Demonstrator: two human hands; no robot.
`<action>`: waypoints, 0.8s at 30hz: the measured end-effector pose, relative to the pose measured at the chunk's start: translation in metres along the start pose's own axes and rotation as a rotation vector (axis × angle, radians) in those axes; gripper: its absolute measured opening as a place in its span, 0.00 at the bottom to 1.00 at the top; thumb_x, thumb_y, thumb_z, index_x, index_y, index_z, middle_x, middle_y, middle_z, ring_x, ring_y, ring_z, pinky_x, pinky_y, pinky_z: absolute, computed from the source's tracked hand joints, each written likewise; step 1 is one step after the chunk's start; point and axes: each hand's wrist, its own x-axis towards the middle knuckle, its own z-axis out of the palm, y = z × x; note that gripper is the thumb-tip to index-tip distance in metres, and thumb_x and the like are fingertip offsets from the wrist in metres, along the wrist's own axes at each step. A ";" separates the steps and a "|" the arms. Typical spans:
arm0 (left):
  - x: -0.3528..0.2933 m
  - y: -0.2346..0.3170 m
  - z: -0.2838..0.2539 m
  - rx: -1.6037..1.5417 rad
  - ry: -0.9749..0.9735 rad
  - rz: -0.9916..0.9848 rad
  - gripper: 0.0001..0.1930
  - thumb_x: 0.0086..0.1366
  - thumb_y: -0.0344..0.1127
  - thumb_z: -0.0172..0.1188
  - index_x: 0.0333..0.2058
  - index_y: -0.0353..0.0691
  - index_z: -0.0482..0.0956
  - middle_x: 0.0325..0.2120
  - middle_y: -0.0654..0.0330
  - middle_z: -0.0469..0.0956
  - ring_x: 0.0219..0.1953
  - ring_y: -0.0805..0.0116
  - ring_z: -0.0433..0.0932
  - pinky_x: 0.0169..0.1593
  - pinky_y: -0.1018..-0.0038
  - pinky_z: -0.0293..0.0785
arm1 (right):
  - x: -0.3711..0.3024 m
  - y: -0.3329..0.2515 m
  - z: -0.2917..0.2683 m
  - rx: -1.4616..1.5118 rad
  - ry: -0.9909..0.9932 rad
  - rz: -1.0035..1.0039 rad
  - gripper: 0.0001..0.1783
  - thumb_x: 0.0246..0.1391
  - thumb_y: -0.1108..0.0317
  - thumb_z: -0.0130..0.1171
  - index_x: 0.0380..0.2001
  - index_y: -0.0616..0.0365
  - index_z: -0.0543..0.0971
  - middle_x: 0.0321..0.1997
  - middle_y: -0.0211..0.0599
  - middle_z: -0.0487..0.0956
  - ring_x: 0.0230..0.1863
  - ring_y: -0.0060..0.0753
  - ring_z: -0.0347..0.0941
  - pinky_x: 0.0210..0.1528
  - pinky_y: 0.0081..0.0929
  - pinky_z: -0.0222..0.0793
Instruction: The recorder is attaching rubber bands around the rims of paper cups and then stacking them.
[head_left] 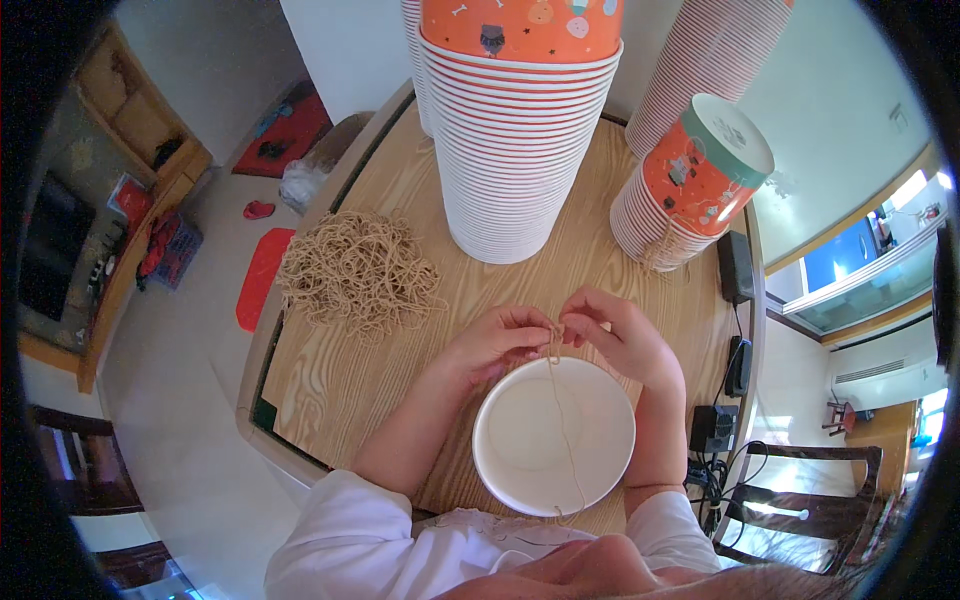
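My left hand (505, 340) and my right hand (622, 335) meet just beyond the rim of a white round paper tub (515, 445). Both are closed, fingertips pinching a thin tan string (555, 345) that is bunched into small loops between them. From there one strand runs down across the tub's mouth and over its near rim. The inside of the tub shows white. To the left of my hands lies a loose, tangled heap of the same tan string (355, 275) on the wood-grain table (330, 400).
A tall stack of nested white tubs (515, 150) rises behind my hands. At the right stands a shorter stack topped by an upturned orange and green tub (700, 170), with string beside it. Black power adapters (714, 428) and cables line the right edge, near a dark chair (810, 500).
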 end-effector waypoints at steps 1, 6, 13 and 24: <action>0.000 -0.001 -0.002 -0.001 0.001 0.003 0.09 0.59 0.30 0.63 0.38 0.36 0.78 0.28 0.66 0.77 0.28 0.80 0.73 0.31 0.84 0.70 | 0.000 -0.002 -0.001 -0.017 -0.014 0.014 0.07 0.56 0.70 0.57 0.35 0.63 0.75 0.27 0.34 0.77 0.29 0.24 0.73 0.33 0.23 0.69; 0.002 -0.005 -0.009 0.047 -0.083 0.079 0.08 0.59 0.30 0.63 0.37 0.35 0.78 0.29 0.65 0.77 0.29 0.80 0.74 0.34 0.84 0.70 | -0.003 -0.011 -0.003 -0.116 -0.057 0.035 0.05 0.56 0.73 0.57 0.34 0.65 0.75 0.28 0.32 0.76 0.31 0.21 0.73 0.34 0.20 0.69; -0.003 0.004 0.003 0.216 -0.066 0.130 0.07 0.59 0.29 0.63 0.35 0.34 0.80 0.31 0.63 0.79 0.34 0.77 0.76 0.40 0.81 0.72 | -0.003 -0.009 -0.002 -0.197 -0.013 0.048 0.04 0.53 0.75 0.58 0.34 0.63 0.76 0.29 0.30 0.77 0.31 0.21 0.73 0.35 0.21 0.68; 0.000 0.001 -0.003 0.232 -0.050 0.105 0.09 0.58 0.30 0.64 0.36 0.33 0.80 0.31 0.62 0.80 0.34 0.77 0.77 0.40 0.80 0.72 | -0.014 -0.010 -0.014 -0.139 0.056 -0.045 0.08 0.52 0.69 0.61 0.34 0.61 0.77 0.26 0.35 0.78 0.26 0.26 0.73 0.31 0.26 0.70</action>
